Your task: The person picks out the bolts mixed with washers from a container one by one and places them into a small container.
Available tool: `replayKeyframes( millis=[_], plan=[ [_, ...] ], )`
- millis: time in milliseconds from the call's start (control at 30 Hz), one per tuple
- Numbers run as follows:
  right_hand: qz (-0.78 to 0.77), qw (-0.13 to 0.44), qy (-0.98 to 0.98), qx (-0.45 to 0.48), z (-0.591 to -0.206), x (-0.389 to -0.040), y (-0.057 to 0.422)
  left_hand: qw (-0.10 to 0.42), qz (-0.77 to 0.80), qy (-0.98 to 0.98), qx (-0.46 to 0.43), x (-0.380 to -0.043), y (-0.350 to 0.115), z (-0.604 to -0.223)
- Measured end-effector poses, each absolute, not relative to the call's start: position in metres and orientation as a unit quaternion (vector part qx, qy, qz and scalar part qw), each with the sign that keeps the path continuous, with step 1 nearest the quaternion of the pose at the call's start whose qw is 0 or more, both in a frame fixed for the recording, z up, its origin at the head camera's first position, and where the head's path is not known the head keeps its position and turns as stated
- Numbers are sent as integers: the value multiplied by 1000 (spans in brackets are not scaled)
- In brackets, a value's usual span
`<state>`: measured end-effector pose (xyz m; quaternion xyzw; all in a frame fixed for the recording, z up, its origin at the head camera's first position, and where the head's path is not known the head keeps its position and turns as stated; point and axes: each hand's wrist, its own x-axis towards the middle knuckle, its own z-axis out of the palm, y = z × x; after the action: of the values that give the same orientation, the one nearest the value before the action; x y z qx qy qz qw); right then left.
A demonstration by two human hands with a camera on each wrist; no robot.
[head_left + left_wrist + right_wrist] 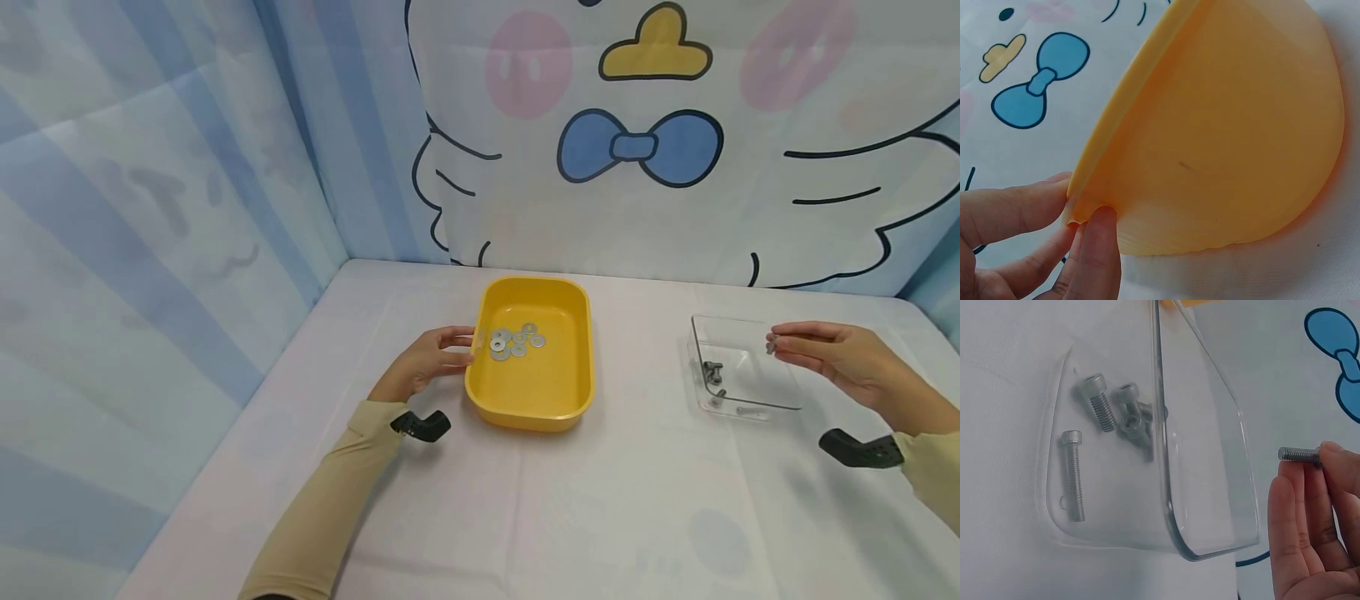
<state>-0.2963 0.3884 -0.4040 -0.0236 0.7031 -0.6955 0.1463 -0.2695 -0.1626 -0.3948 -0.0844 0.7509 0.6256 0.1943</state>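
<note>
My left hand point(423, 362) pinches the left rim of a yellow plastic tray point(536, 392), thumb on one side and fingers on the other, as the left wrist view shows. Several flat metal washers point(501, 354) lie in the tray, grouped toward its left side. At the right, my right hand point(843, 358) holds a metal screw point(1297, 455) between thumb and fingertips, above the right side of a clear plastic box point(1163, 487). The screw's threaded end points out; its other end is hidden by the fingers. Inside the box lie several socket-head screws point(1073, 475) of differing lengths.
A pale tablecloth point(622, 500) covers the table, and tray and box stand well apart on it. Behind them hangs a printed curtain point(517, 208), with another blue-striped curtain point(150, 250) on the left. Each wrist carries a black camera mount point(422, 427).
</note>
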Motion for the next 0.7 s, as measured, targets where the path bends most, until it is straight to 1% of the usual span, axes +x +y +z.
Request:
replayKeyframes(
  millis=[133, 233, 600, 700],
  plan=[
    [-692, 157, 704, -22, -382, -279, 366, 195, 627, 749, -86, -271, -162, -395],
    [-681, 158, 715, -13, -375, -275, 358, 194, 629, 748, -83, -272, -162, -395],
    [-641, 167, 749, -4, -380, -282, 358, 196, 629, 748, -79, -272, -162, -393],
    [-632, 169, 756, -18, -384, -286, 364, 196, 628, 749, -75, -271, -162, -393]
  ],
)
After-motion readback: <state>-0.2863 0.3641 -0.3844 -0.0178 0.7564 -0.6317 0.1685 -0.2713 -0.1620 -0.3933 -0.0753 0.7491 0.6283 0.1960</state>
